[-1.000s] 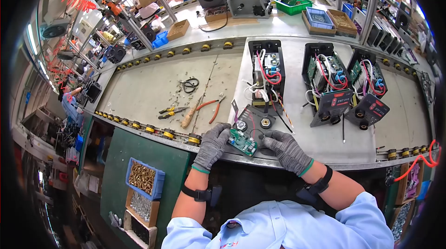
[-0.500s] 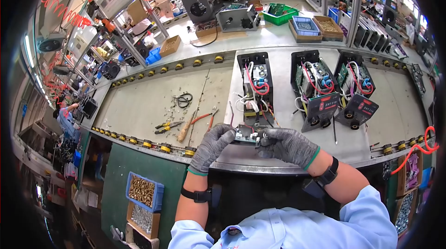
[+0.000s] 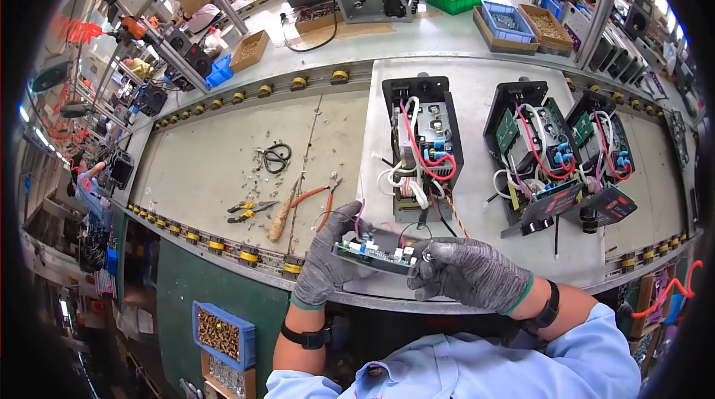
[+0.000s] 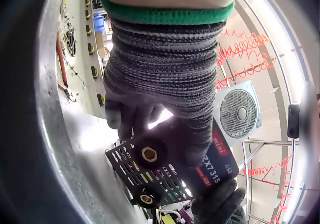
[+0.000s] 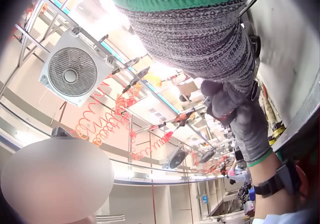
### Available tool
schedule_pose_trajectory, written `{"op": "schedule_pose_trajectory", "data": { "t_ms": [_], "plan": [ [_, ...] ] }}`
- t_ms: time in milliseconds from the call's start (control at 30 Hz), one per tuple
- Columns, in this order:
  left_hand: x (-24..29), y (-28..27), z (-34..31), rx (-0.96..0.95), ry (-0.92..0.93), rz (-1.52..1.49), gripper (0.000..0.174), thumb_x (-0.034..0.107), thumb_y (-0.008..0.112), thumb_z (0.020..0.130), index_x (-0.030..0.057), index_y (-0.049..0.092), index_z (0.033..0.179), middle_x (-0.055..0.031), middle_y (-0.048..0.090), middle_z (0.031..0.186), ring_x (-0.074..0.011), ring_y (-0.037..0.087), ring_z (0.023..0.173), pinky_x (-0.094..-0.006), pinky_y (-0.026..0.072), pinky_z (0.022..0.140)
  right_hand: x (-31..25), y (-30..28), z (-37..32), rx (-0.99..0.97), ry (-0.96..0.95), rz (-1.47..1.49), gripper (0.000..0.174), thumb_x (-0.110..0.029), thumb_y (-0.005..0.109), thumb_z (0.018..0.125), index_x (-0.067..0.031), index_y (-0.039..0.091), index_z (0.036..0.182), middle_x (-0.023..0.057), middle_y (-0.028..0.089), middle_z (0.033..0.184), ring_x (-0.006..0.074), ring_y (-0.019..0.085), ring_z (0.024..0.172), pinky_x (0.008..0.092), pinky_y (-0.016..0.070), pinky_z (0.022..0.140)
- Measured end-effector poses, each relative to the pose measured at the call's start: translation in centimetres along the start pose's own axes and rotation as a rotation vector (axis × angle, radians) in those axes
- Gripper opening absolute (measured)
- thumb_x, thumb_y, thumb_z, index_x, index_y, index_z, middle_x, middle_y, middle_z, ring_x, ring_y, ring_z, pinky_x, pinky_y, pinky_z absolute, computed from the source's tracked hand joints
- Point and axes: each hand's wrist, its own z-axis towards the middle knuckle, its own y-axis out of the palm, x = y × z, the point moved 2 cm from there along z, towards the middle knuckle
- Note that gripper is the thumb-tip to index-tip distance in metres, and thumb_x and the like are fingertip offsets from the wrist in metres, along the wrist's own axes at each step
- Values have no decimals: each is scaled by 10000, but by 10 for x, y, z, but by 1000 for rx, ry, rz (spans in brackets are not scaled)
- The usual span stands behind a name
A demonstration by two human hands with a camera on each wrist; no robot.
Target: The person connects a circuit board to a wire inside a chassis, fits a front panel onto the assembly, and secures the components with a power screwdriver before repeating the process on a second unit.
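Both gloved hands hold a dark front panel [image 4: 191,176] just over the table's near edge. A green circuit board [image 3: 376,254] is on its back, with thin wires rising from it. My left hand [image 3: 328,259] grips the panel's left end, thumb and fingers on opposite sides. In the left wrist view its printed face shows "ZX7315" and two brass-centred sockets [image 4: 150,154]. My right hand [image 3: 471,272] has curled fingers at the panel's right end, with a small shiny piece [image 3: 427,256] at the fingertips. Behind the panel stands an opened machine unit [image 3: 423,146] with red and white cables.
Two similar units [image 3: 532,138] with hanging front panels stand to the right. On the left lie yellow-handled pliers [image 3: 252,210], orange-handled pliers [image 3: 309,196], a wooden-handled tool [image 3: 281,220] and black scissors [image 3: 276,157]. A blue bin of brass fittings [image 3: 221,333] sits at lower left.
The panel has come up from lying board-side up at the table edge to a raised, tilted pose. Both hands have kept hold of it, and the right fingers have closed in at its right end.
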Motion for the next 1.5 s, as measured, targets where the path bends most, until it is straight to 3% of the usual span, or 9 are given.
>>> {"op": "schedule_pose_trajectory", "data": {
  "t_ms": [167, 300, 500, 700, 1033, 1133, 1300, 1367, 1500],
  "plan": [
    [51, -20, 30, 19, 119, -205, 1076, 154, 987, 583, 48, 408, 1484, -54, 630, 1066, -164, 651, 1015, -342, 569, 935, -28, 36, 1, -78, -169, -88, 332, -296, 674, 961, -9, 616, 1118, 91, 652, 971, 284, 672, 1009, 474, 554, 897],
    [100, -29, 59, -1, 153, -40, 954, 158, 981, 597, 21, 480, 1397, -25, 619, 1001, -160, 656, 994, -346, 558, 974, -60, 80, -17, 3, -356, -288, 329, -275, 666, 975, -11, 609, 1160, 72, 637, 902, 262, 682, 971, 448, 570, 873],
    [136, -17, 47, 8, 243, 123, 817, 121, 946, 645, 47, 543, 1353, -24, 655, 1042, -143, 657, 999, -316, 546, 929, -56, 63, -21, 13, -290, -199, 259, -248, 679, 970, -28, 647, 1102, 69, 640, 888, 261, 688, 954, 455, 582, 862],
    [163, -15, 65, -24, 236, 261, 509, 85, 880, 745, 46, 653, 1198, -18, 711, 1020, -114, 635, 980, -313, 503, 962, -74, 72, -24, -184, -423, -203, 190, -227, 653, 986, -38, 645, 999, 75, 645, 915, 252, 668, 915, 404, 561, 809],
    [116, 2, 56, -219, 86, 206, 592, 12, 824, 726, 60, 619, 1279, -3, 697, 1064, -99, 644, 976, -282, 538, 916, -17, 9, -29, 39, -392, -365, 376, -282, 653, 992, -46, 606, 1281, 46, 664, 996, 145, 672, 884, 324, 593, 738],
    [107, 0, 44, -292, -53, 170, 590, 14, 837, 718, 49, 626, 1268, -10, 702, 1061, -111, 650, 978, -291, 537, 922, -7, -9, -24, 151, -368, -711, 325, -243, 615, 1005, -56, 620, 1270, 30, 665, 997, 118, 671, 794, 297, 584, 671],
    [79, 0, 39, -328, 77, 287, 598, -30, 824, 686, 69, 648, 1248, -16, 700, 1023, -124, 642, 959, -313, 531, 905, 5, -39, 7, 385, -433, -964, 314, -199, 590, 996, -48, 619, 1270, 60, 676, 889, 112, 666, 766, 301, 559, 638],
    [71, 2, 38, -328, 32, 307, 597, -36, 821, 677, 69, 651, 1240, -21, 704, 1030, -122, 646, 963, -309, 530, 902, 2, -48, 17, 591, -661, -1416, 307, -200, 586, 996, -34, 618, 1252, 78, 691, 880, 119, 671, 754, 298, 556, 633],
    [60, 5, 39, -310, -19, 217, 574, -22, 833, 691, 69, 652, 1229, -14, 709, 1025, -115, 659, 944, -295, 541, 886, 1, -57, 35, 463, -563, -892, 279, -212, 585, 1004, -50, 631, 1227, 73, 708, 912, 128, 678, 759, 296, 553, 621]
  ]
}}
